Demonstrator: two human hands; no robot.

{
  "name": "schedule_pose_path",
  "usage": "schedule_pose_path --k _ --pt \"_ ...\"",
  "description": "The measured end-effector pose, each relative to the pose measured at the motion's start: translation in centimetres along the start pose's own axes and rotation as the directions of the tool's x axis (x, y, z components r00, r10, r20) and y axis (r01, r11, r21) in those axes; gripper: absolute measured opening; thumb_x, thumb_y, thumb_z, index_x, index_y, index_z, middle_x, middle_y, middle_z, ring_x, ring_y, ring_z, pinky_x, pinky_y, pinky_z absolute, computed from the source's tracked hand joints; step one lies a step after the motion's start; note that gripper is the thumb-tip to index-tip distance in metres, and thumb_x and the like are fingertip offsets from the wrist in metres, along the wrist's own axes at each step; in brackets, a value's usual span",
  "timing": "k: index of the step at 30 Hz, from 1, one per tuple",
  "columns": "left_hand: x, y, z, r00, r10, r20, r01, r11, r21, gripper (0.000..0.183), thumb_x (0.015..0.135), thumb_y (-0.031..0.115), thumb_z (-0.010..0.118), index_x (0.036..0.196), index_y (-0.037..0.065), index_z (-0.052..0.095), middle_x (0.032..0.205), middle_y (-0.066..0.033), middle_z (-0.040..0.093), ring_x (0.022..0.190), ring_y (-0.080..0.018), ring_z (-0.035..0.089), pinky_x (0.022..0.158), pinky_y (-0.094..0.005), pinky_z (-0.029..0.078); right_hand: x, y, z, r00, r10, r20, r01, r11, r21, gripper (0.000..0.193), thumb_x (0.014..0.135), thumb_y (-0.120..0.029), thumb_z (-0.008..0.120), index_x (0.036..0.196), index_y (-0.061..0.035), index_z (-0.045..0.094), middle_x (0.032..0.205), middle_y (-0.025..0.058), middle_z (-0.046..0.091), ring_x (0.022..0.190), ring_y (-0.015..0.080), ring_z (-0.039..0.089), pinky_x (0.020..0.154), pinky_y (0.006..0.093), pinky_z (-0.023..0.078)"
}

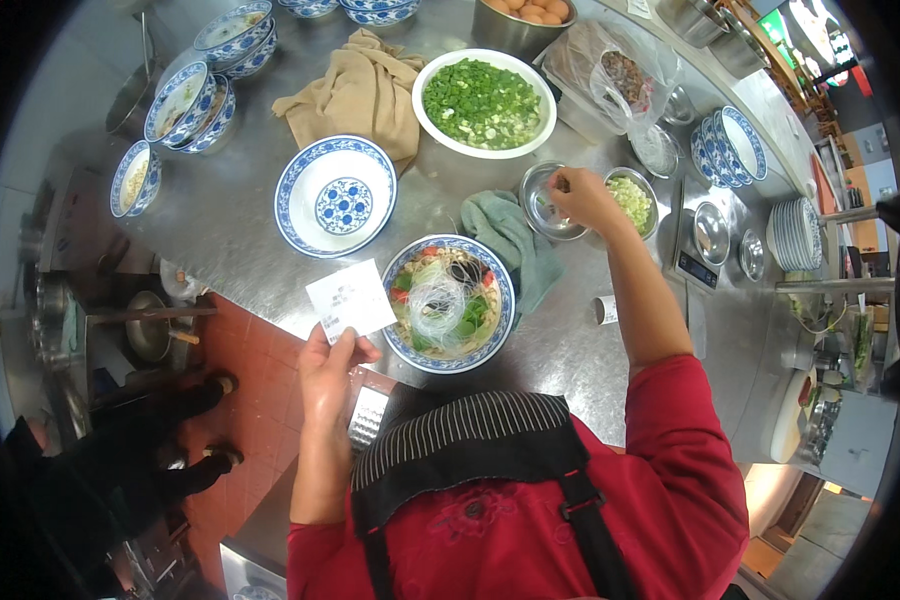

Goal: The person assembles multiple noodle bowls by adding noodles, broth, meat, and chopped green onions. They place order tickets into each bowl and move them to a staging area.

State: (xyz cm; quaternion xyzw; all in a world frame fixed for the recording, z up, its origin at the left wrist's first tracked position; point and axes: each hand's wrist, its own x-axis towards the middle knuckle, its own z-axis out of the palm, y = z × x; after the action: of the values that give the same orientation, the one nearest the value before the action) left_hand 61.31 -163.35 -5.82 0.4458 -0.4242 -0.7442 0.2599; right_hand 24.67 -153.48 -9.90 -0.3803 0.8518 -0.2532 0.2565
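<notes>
So the left hand (335, 362) has a white paper slip (348, 298) pinched by its lower edge, thumb on top. The right hand (582, 196) is over a small metal bowl (537, 205), fingers curled downward; can't tell if they're pressed together or pinching anything.

The noodle bowl (508, 305) sits on the steel counter between the hands, clear noodles piled on top with leafy greens and red bits. The slip covers a bit of its left rim in this view, and a bunched green cloth (510, 240) is wedged between it and the metal bowl, kinda in the way.

Further out: chopped pale green veg (630, 205) just right of the right hand, an empty patterned bowl (295, 205) up and left, then a tan cloth (360, 95), a white basin (485, 152) of chopped greens, and a scale (697, 268) off to the right.
</notes>
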Motion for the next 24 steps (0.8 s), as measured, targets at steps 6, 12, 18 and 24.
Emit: schedule_pose_path --k 6,12,18,24 --pt "1.5 0.6 1.5 0.999 -0.030 0.035 0.030 1.000 0.001 0.016 0.086 0.004 0.045 0.101 0.000 0.046 0.070 -0.0086 0.054 0.062 -0.0175 0.056 0.042 -0.0368 0.052 3.0 3.7 -1.1 0.995 -0.101 -0.015 0.099 0.991 -0.092 0.023 0.076 -0.020 0.052 0.086 -0.0020 0.061 0.078 0.0162 0.061 0.081 0.0313 0.058 0.072 0.0372 0.044" --pt "1.6 0.4 2.3 0.999 -0.034 -0.021 0.035 0.997 0.063 0.012 0.085 0.006 0.048 0.094 -0.001 0.052 0.069 -0.0075 0.057 0.060 -0.0176 0.056 0.058 -0.0283 0.047 2.7 2.5 -7.6 0.981 0.079 -0.176 -0.020 0.949 0.315 0.020 0.081 -0.015 0.051 0.082 0.0031 0.060 0.069 0.0100 0.060 0.050 0.0143 0.057 0.048 0.0270 0.046" --pt "3.1 0.5 3.1 0.999 0.048 -0.011 -0.046 0.987 0.153 0.013 0.084 0.003 0.046 0.095 -0.003 0.049 0.069 -0.0086 0.056 0.059 -0.0177 0.056 0.057 -0.0285 0.047 11.2 6.5 -16.1 0.767 0.037 -0.640 0.162 0.955 0.248 0.022 0.081 -0.017 0.054 0.086 0.0023 0.062 0.070 0.0055 0.061 0.059 0.0101 0.057 0.051 0.0226 0.045" --pt "3.7 2.6 5.7 0.995 0.092 0.025 -0.096 0.975 0.201 0.017 0.081 -0.001 0.044 0.095 -0.008 0.049 0.072 -0.0115 0.059 0.061 -0.0186 0.058 0.058 -0.0306 0.050 20.4 11.2 -14.6 0.979 0.143 -0.147 -0.204 0.726 -0.656 0.032 0.072 -0.018 0.049 0.095 0.0014 0.062 0.103 0.0249 0.056 0.102 0.0359 0.051 0.093 0.0426 0.033"
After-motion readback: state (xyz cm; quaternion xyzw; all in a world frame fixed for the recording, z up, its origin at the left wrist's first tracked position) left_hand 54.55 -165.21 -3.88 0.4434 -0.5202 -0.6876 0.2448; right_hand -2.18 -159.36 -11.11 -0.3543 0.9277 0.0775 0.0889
